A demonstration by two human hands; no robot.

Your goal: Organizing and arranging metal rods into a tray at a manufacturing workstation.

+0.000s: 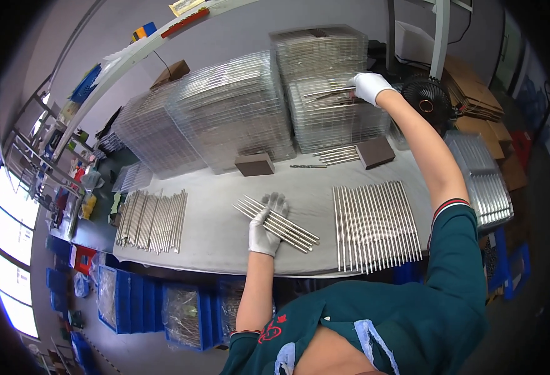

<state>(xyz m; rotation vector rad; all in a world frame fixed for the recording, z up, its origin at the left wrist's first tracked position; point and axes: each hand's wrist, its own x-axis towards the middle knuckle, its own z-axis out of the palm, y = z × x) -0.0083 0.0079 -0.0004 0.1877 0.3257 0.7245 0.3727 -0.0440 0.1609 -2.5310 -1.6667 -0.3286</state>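
A loose bundle of slim, shiny metal rods (290, 232) lies slantwise in the gloved left hand (267, 228), above the near middle of the tabletop (209, 219); the thumb is folded across the bundle, pinching it against the palm. The rods look stiff, smooth and fairly heavy for their thickness, likely to roll and slide over one another, and hard to break, though their polish could scratch; a hold around mid-length should balance them best. The gloved right hand (372, 89) is stretched out to the far tray stack (328, 128), its fingertips at the ends of a few loose rods (326, 94); whether it pinches them or only touches them, I cannot tell. To the right, straight rods lie side by side in a spaced-out row (375, 225); to the left is a denser, uneven-ended batch (153, 219). Farther back sit two dark, matte, square-edged blocks (254, 164), a dark spiral-fluted bit (308, 166) and a tall pile of clear, ribbed plastic trays (231, 119). The tabletop's grey surface looks smooth and slightly creased. A round black fan (426, 100) stands beyond the right forearm, and glossy blue bins (131, 303) sit below the near edge.
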